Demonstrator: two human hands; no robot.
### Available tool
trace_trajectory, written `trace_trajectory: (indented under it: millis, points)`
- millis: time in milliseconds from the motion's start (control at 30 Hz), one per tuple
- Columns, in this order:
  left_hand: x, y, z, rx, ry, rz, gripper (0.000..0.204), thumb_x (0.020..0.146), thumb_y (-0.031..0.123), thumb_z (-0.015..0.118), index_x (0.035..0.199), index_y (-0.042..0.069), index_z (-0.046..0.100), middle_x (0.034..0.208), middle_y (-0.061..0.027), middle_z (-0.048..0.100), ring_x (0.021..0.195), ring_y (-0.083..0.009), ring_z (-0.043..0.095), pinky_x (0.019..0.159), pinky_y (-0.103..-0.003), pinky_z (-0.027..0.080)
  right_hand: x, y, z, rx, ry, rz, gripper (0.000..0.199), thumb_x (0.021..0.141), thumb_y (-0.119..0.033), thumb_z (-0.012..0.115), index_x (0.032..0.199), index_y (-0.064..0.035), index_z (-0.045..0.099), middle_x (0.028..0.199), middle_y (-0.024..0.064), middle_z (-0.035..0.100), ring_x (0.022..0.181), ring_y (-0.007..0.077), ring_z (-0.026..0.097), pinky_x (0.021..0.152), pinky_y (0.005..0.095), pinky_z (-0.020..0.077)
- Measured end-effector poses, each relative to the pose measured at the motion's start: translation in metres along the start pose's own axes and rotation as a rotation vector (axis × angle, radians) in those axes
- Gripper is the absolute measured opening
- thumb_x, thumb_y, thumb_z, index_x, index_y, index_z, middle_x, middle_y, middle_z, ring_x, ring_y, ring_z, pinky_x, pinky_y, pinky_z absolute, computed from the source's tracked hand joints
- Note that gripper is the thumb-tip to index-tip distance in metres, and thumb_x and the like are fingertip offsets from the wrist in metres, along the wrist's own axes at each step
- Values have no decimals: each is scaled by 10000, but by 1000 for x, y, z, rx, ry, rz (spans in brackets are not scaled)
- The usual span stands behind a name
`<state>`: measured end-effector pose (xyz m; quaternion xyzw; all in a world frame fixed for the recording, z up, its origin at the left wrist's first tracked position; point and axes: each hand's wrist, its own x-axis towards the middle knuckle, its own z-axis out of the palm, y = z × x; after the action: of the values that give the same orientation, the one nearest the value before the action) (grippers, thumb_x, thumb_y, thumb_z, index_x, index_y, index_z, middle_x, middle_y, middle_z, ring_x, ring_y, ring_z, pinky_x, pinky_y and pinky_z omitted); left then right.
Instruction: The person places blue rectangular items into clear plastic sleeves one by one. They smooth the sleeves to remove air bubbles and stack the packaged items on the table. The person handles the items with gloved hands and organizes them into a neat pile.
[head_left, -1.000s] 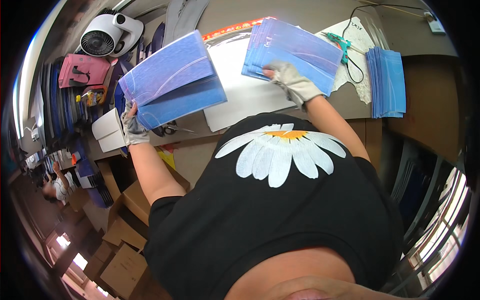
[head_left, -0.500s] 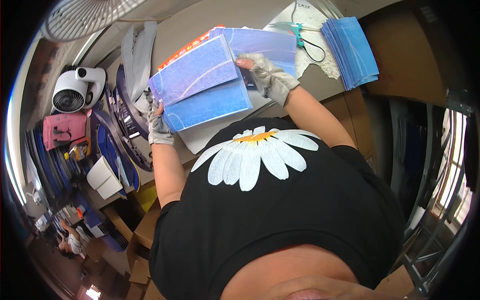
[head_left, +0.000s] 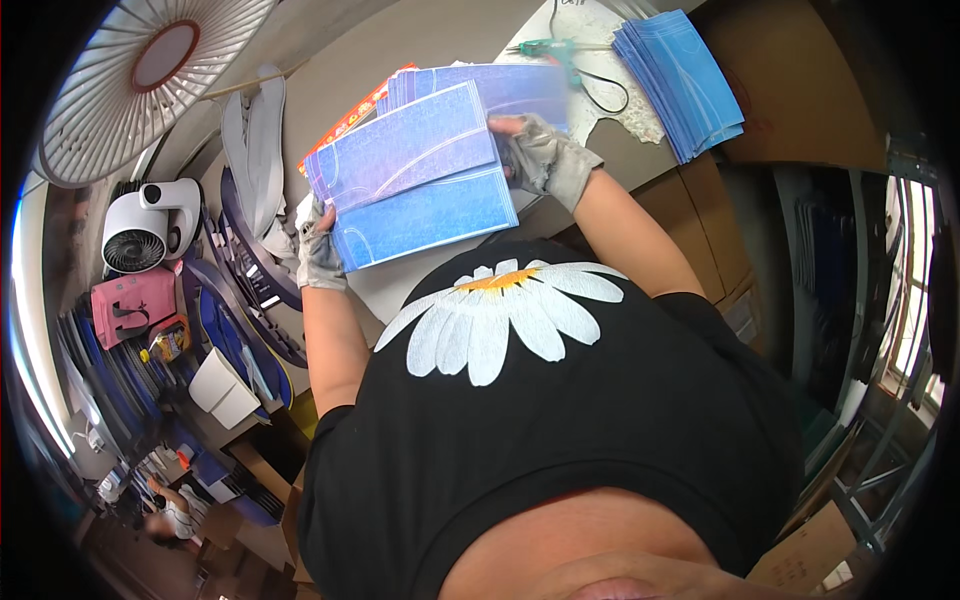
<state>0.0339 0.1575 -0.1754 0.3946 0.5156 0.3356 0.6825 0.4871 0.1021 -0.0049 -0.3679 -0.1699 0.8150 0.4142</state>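
Your left hand (head_left: 322, 252), in a fingertip-less grey glove, is clamped on the left end of the blue-and-purple bundle (head_left: 415, 170), thumb on the near face, other fingers mostly hidden. Your right hand (head_left: 548, 160), gloved the same way, is at the bundle's right end, thumb out by the upper right corner; can't tell if it's gripping or just touching, fingers partly hidden. Bundle is held tilted over the front edge of the worktop (head_left: 440, 35), printed face toward you, purple panel above, bluer panel below. White sheet (head_left: 388, 290) shows under it along that edge. Directly behind: purple pile (head_left: 515, 82), partly covered by the bundle and your right hand, with a red strip (head_left: 345, 120) running out on its left. Toward the right edge: blurred green tool (head_left: 550, 48) with a black cord, by a ragged white sheet (head_left: 625, 120); blue stack (head_left: 682, 85) sits fanned at the right edge. Left end has grey strips (head_left: 255, 165), a small white fan (head_left: 140, 240) and a pink bag (head_left: 133, 303).
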Motion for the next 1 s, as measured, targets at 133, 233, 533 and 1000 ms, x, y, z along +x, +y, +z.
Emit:
trace_trajectory:
  millis: [133,233,533,1000]
  points:
    - [-3,16,23,-64,-64,93,531,984,391,586,1408,84,494,1213,-74,649,968,-212,684,802,-361,597,5,5,-19,-445,66,-139,257,921,-282,650,1039,-62,708,802,46,688,627,123,608,508,230,463]
    - [-11,26,40,-175,40,-59,602,981,439,568,1457,97,435,1239,-94,635,986,-223,682,827,-368,593,6,-3,-7,-311,100,-104,186,893,-156,664,1035,-42,704,803,51,678,671,118,612,562,250,473]
    - [-38,40,74,-386,32,23,602,936,283,648,1445,38,439,1305,-127,607,1143,-274,628,953,-417,548,30,18,-33,-406,170,-326,150,903,-150,679,1006,-42,696,746,-3,614,591,86,498,517,245,386]
    - [-34,66,84,-465,2,-3,479,952,183,637,1372,-4,502,1244,-127,636,1064,-255,660,922,-411,562,31,-10,-60,-629,206,-264,277,915,-341,685,805,-96,619,631,-27,517,550,77,459,513,222,328]
